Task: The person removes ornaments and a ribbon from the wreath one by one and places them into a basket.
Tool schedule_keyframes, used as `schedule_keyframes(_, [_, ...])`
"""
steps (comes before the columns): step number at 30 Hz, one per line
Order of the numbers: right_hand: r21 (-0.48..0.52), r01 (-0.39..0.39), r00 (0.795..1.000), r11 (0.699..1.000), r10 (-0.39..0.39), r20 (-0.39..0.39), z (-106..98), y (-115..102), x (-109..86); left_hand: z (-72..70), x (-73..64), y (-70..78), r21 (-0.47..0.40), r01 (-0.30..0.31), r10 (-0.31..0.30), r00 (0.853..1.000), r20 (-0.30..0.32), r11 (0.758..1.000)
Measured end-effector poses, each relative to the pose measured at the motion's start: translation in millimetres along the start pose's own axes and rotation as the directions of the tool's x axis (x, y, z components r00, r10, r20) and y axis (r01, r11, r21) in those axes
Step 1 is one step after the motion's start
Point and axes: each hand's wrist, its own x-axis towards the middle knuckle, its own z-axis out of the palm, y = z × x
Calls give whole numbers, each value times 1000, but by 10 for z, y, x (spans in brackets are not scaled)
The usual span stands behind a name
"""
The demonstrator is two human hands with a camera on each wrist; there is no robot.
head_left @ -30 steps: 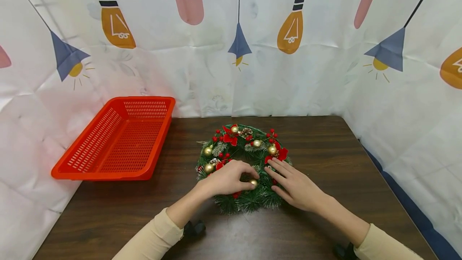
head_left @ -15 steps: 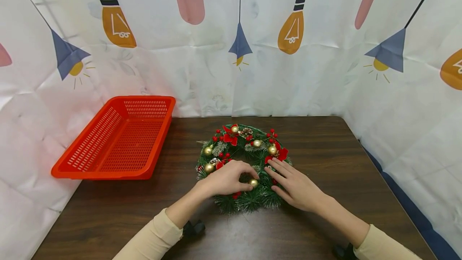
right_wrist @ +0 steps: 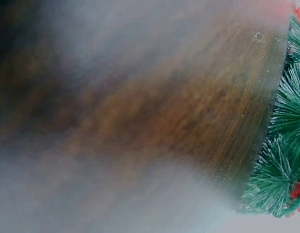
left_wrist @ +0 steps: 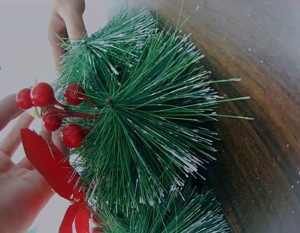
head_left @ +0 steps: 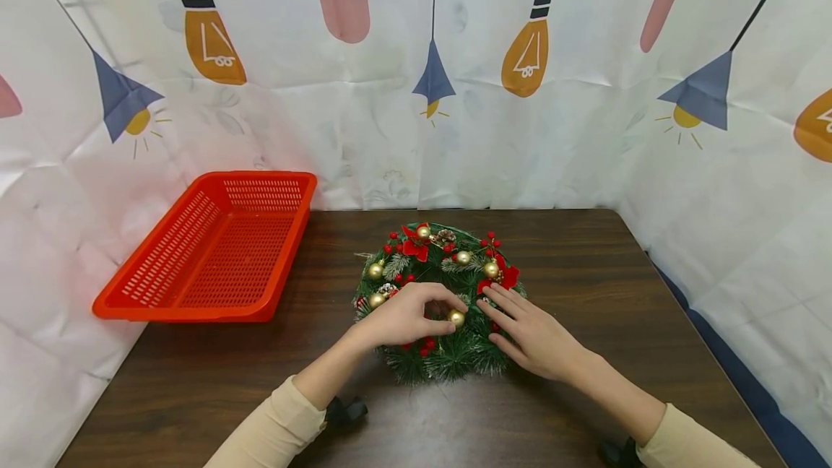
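Note:
A green Christmas wreath (head_left: 455, 363) lies on the dark wooden table, trimmed with gold balls, red flowers, pine cones and berries. At its near inner side my left hand (head_left: 404, 316) holds a gold ball (head_left: 456, 318) between thumb and fingers. On the wreath's right side rests my right hand (head_left: 539, 338), its fingers straight and spread. The left wrist view gives frosted pine needles (left_wrist: 145, 107), red berries (left_wrist: 42, 94) and a red petal (left_wrist: 50, 162) close up, with part of the left hand behind them. Only wreath needles (right_wrist: 290, 111) show at the right wrist view's edge.
To the left stands a red plastic basket (head_left: 263, 309) with perforated walls, tilted against the curtain side. A white curtain (head_left: 390, 143) printed with lamps and bulbs hangs behind the table (head_left: 572, 266). Dark blue cloth (head_left: 734, 367) runs beyond the table's right edge.
My left hand has shifted slightly up and away, and the gold ball at its fingertips has moved a little the same way. The right hand has stayed still.

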Motion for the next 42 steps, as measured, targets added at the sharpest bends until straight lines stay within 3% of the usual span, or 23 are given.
schedule_keyframes(6, [4,2,1000,1000,-2,-8,-3,-3,2,-14,-7,-2,-116,36,-39,999,-23,993])
schedule_keyframes(23, [3,-9,1000,1000,9,1,-42,-29,22,-138,-55,47,-222,42,-58,996,-69,974])
schedule_keyframes(42, [-7,-8,1000,1000,8,2,-24,-18,15,-141,-241,117,-295,68,-84,996,-39,953])
